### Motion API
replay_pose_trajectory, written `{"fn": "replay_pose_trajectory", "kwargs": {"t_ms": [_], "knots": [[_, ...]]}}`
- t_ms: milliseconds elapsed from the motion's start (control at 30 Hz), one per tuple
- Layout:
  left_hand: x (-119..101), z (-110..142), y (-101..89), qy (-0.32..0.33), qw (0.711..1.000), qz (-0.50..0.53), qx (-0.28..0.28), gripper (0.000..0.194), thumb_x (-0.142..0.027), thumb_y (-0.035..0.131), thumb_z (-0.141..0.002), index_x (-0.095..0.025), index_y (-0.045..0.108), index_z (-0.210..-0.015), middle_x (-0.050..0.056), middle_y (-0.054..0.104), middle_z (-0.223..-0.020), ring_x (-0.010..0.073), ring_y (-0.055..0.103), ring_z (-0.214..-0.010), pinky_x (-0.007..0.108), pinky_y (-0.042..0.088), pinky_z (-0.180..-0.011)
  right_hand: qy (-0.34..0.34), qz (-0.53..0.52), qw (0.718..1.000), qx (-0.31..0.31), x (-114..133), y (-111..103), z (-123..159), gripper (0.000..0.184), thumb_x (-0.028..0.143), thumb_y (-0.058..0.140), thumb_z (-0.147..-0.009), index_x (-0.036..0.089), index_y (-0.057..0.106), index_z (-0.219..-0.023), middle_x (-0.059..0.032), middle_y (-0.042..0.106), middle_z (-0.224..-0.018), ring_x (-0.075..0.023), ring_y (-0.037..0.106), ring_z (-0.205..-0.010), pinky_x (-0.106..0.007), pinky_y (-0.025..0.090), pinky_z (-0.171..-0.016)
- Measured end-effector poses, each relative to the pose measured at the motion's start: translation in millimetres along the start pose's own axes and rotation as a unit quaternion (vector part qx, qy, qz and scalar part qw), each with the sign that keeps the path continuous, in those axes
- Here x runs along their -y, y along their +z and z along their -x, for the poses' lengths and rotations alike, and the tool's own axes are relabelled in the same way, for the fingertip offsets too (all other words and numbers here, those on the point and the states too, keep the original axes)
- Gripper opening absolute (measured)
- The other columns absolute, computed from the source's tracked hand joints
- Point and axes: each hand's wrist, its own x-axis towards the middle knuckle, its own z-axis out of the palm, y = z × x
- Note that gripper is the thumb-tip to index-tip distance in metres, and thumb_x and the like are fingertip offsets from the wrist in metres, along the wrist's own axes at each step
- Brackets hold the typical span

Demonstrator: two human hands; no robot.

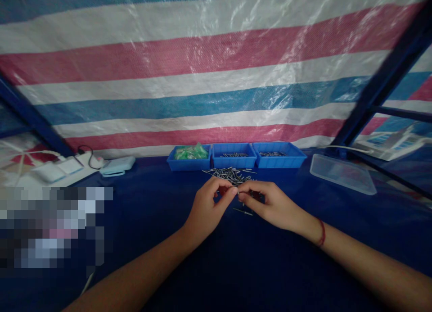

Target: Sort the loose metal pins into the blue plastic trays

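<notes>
My left hand (211, 206) and my right hand (272, 204) meet over the table, both closed in a pinch with their fingertips together. Whatever small thing they hold between the fingertips is too small and hidden to make out. Just beyond them lies a heap of thin metal blind rivets (229, 173), partly covered by my fingers. One loose rivet (243, 211) lies on the near side, under my right fingers.
Behind the heap stand three blue bins: the left bin (189, 166) with green plastic bags (191, 151), the middle bin (234, 162) and right bin (283, 161) with metal pieces. A clear lid (342, 173) lies right; a power strip (72, 168) and light-blue device (117, 166) lie left.
</notes>
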Motion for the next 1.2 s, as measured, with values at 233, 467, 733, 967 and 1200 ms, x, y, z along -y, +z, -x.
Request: {"fn": "replay_pose_trajectory", "kwargs": {"t_ms": [233,467,733,967,1200], "knots": [[1,0,-0.9,0.003,1.0,-0.003,-0.007,0.006,-0.023,0.055,-0.084,-0.019,0.06,-0.083,0.0,0.061,-0.078,0.0127,0.055,-0.07,0.025,0.044,-0.065,0.037,-0.037,0.998,-0.04,-2,0,-1,0.014,0.026,0.053,-0.083,0.018,0.064,-0.082,-0.0014,0.066,-0.073,-0.0126,0.057,-0.063,-0.025,0.045,-0.056],[1,0,-1.2,0.006,1.0,0.003,-0.007,0.004,-0.021,0.057,-0.084,-0.019,0.06,-0.083,-0.001,0.06,-0.078,0.0121,0.053,-0.068,0.025,0.044,-0.065,0.063,-0.097,0.989,-0.087,-7,1,0,0.012,0.029,0.058,-0.079,0.018,0.062,-0.082,-0.0022,0.064,-0.076,-0.0138,0.058,-0.065,-0.027,0.047,-0.058],[2,0,-1.3,-0.006,1.0,-0.001,0.009,0.004,-0.021,0.056,-0.084,-0.018,0.06,-0.083,-0.001,0.06,-0.078,0.0118,0.053,-0.07,0.024,0.043,-0.066,0.054,-0.129,0.983,-0.117,-8,1,2,0.014,0.029,0.061,-0.077,0.019,0.062,-0.087,-0.0028,0.065,-0.079,-0.0152,0.06,-0.069,-0.029,0.049,-0.063],[8,0,1.6,-0.01,0.999,-0.022,0.044,0.011,-0.025,0.05,-0.088,-0.019,0.059,-0.091,0.001,0.06,-0.083,0.0135,0.056,-0.075,0.027,0.044,-0.07,-0.021,0.011,0.992,-0.128,-2,-4,0,0.009,0.026,0.057,-0.082,0.018,0.063,-0.083,-0.0015,0.064,-0.072,-0.0132,0.057,-0.064,-0.026,0.045,-0.058],[6,2,4.8,-0.002,0.994,-0.075,0.083,0.016,-0.024,0.053,-0.086,-0.02,0.058,-0.101,0.002,0.061,-0.09,0.0161,0.057,-0.083,0.032,0.044,-0.077,-0.005,0.258,0.897,-0.36,-56,-56,-16,0.017,0.031,0.055,-0.083,0.017,0.065,-0.085,-0.0045,0.064,-0.073,-0.0161,0.056,-0.065,-0.03,0.043,-0.064]]}}
